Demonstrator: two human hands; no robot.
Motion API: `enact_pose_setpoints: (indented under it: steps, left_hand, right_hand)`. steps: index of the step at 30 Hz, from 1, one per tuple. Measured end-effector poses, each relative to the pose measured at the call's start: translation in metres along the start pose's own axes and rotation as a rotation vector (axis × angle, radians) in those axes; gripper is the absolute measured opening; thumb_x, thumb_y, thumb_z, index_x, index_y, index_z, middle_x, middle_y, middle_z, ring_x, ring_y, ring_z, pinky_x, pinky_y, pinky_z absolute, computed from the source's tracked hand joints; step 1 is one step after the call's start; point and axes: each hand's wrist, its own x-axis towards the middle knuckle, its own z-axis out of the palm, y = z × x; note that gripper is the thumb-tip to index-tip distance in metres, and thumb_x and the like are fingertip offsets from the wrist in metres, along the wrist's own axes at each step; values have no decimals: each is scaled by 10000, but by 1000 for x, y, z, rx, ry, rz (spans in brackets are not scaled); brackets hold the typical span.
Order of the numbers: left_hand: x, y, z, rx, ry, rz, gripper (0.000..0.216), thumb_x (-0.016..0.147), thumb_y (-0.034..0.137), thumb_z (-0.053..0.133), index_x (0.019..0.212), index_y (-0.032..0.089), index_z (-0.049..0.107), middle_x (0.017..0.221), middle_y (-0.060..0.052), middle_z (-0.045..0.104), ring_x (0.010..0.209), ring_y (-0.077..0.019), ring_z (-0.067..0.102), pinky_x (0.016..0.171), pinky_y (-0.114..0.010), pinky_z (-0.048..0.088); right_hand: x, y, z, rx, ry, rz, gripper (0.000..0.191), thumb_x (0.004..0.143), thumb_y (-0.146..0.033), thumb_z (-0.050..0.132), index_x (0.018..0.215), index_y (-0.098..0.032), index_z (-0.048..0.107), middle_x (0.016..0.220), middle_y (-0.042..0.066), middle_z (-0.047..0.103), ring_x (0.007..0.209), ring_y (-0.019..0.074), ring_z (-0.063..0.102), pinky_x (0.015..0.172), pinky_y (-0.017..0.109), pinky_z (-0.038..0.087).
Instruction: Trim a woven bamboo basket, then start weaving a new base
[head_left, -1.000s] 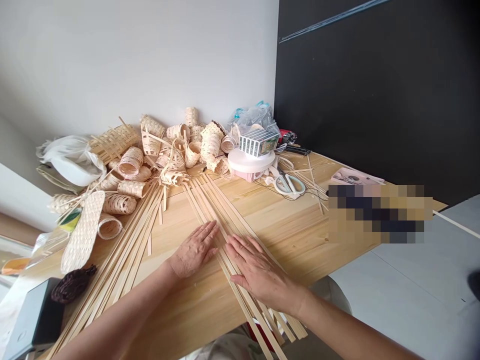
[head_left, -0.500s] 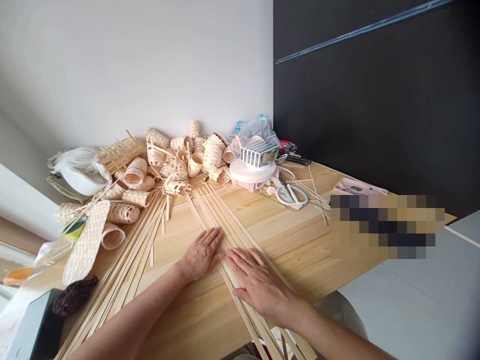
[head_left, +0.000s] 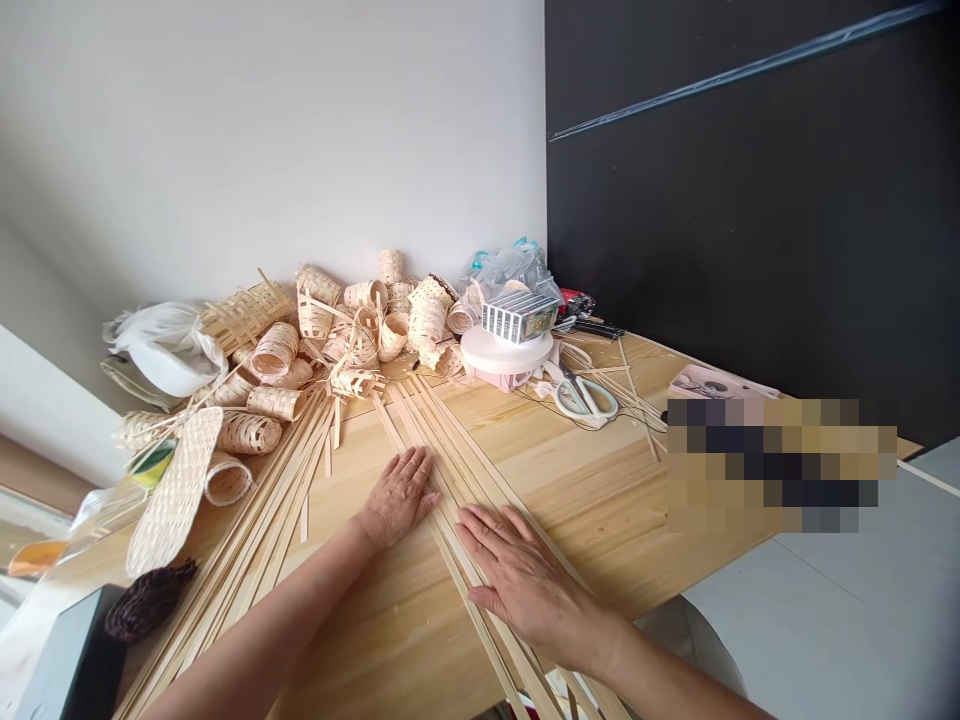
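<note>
Several long, pale bamboo strips (head_left: 444, 452) lie side by side on the wooden table (head_left: 375, 600), running from the far pile toward me and past the near edge. My left hand (head_left: 399, 497) rests flat along their left side, fingers extended and thumb touching the outer strip. My right hand (head_left: 517, 575) lies flat over the strips nearer to me, its fingers stretched out and slightly apart. Neither hand grips anything. The strips under my right palm are hidden.
A second bundle of strips (head_left: 247, 530) fans out on the left. Small woven baskets (head_left: 276, 348) are heaped against the wall. Scissors (head_left: 585, 398) lie beside a round white stand (head_left: 507, 352) with a box (head_left: 519, 316) on it. Dark yarn (head_left: 148, 602) sits at left; a blurred patch covers the right.
My left hand has shifted slightly left and away from me, leaving a wider gap between the hands. My right hand stays nearly in place on the strips. The view has tilted slightly.
</note>
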Motion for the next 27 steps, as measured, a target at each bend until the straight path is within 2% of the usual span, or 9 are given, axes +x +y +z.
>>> enact_pose_setpoints:
  steps: [11,20,27]
  left_hand:
    - [0,1,4,45,32,-45,603,886,488,288,1294,49,357,1334,-208,381,1258,-299,314,997,-470,321]
    - [0,2,4,58,42,-42,630,886,499,264,1272,14,374,1316,-221,402,1232,-308,357,987,-461,351]
    - [-1,-1,5,-21,88,-15,616,881,511,267,1271,46,376,1311,-213,412,1253,-284,330,1004,-444,348]
  right_hand:
    - [1,0,-6,-4,-61,28,503,827,-268,508,1295,-141,376,1354,101,399,1254,262,290,1015,482,232]
    - [-1,5,-1,-12,-59,18,525,811,-245,523,1304,-153,372,1358,100,395,1258,254,293,1011,485,237]
    - [0,6,-7,8,-72,15,494,817,-268,521,1284,-158,405,1338,101,422,1247,243,314,1017,460,235]
